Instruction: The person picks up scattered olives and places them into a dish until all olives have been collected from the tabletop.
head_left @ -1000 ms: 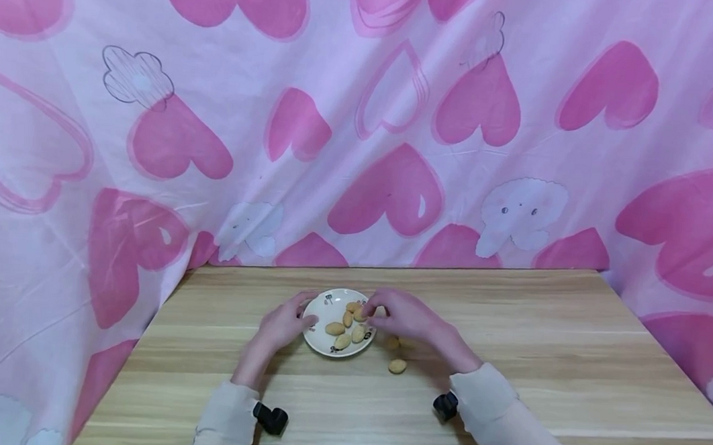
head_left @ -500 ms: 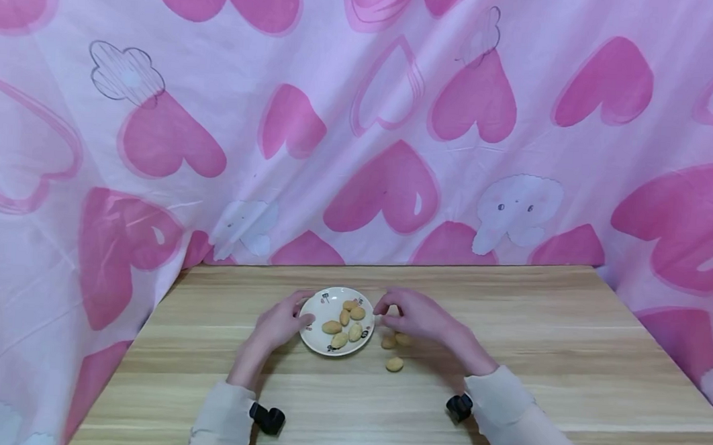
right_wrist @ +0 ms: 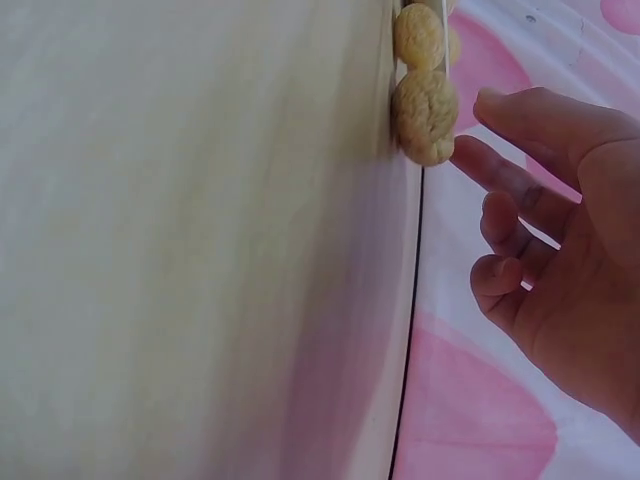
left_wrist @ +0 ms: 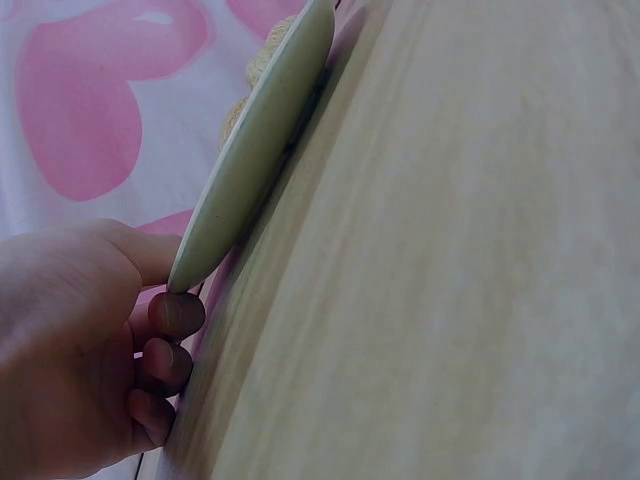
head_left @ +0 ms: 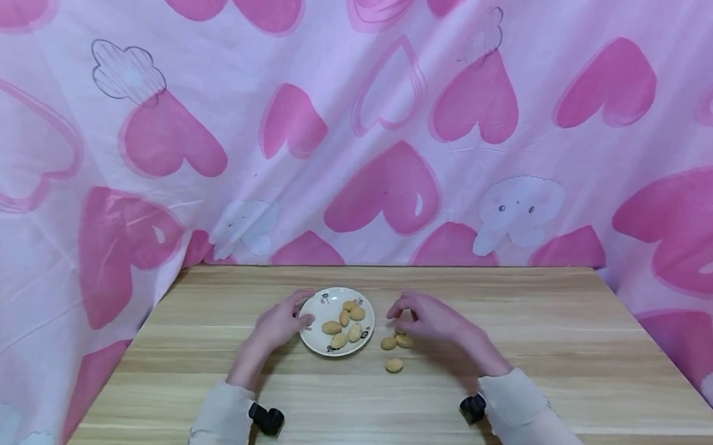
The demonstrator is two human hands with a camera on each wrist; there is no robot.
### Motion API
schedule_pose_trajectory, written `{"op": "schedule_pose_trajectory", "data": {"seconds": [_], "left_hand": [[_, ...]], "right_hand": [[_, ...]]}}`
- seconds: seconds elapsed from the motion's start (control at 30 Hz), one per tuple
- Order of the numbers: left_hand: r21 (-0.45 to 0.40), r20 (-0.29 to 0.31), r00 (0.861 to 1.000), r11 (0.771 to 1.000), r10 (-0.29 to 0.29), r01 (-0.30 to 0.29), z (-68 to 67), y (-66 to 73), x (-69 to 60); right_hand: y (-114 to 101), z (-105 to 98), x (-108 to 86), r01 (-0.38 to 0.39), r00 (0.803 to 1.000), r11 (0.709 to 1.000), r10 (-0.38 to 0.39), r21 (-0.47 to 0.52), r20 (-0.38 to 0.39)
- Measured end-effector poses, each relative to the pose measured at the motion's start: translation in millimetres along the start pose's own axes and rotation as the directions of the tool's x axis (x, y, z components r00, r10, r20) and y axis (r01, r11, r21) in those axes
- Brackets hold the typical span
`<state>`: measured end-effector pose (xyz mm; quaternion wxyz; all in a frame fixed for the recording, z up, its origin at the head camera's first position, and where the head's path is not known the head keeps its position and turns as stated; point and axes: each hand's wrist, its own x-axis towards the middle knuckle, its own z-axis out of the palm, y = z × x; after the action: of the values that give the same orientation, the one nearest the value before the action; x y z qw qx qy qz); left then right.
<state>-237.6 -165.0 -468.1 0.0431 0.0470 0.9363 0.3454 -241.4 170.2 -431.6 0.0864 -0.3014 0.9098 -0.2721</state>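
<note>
A white patterned plate (head_left: 318, 308) holds several tan nut-like pieces (head_left: 331, 327). My left hand (head_left: 278, 322) pinches its left rim, the thumb over the edge and fingers beneath, also visible in the left wrist view, where the hand (left_wrist: 75, 340) grips the plate (left_wrist: 250, 150). To the right of the plate, my right hand (head_left: 433, 318) hovers with thumb and forefinger apart and nothing between them. Just below its fingers lie loose pieces (head_left: 388, 343), and another piece (head_left: 394, 365) sits nearer the front. In the right wrist view the relaxed hand (right_wrist: 570, 210) is beside a piece (right_wrist: 427, 115).
The wooden table (head_left: 346, 410) extends around the plate on all sides. Behind and beside it hangs a pink curtain (head_left: 235, 108) with hearts. Black wrist cameras are strapped at the left cuff (head_left: 267, 419) and the right cuff (head_left: 472, 409).
My right hand has let go of a piece on the plate and moved right, over the loose pieces. My left hand keeps its hold on the rim.
</note>
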Motion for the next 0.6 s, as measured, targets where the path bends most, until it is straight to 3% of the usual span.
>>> {"op": "schedule_pose_trajectory", "data": {"seconds": [0.27,0.6], "left_hand": [[-0.012,0.006,1.000,1.000,-0.009,0.009,-0.3,1.6,-1.3],[-0.002,0.006,1.000,1.000,-0.007,0.007,-1.1,2.4,-1.8]], "right_hand": [[11,0,-3.3,-0.054,0.998,0.996,0.052,0.073,0.031],[21,-3,-1.5,0.015,0.996,0.996,-0.023,0.085,0.091]]}}
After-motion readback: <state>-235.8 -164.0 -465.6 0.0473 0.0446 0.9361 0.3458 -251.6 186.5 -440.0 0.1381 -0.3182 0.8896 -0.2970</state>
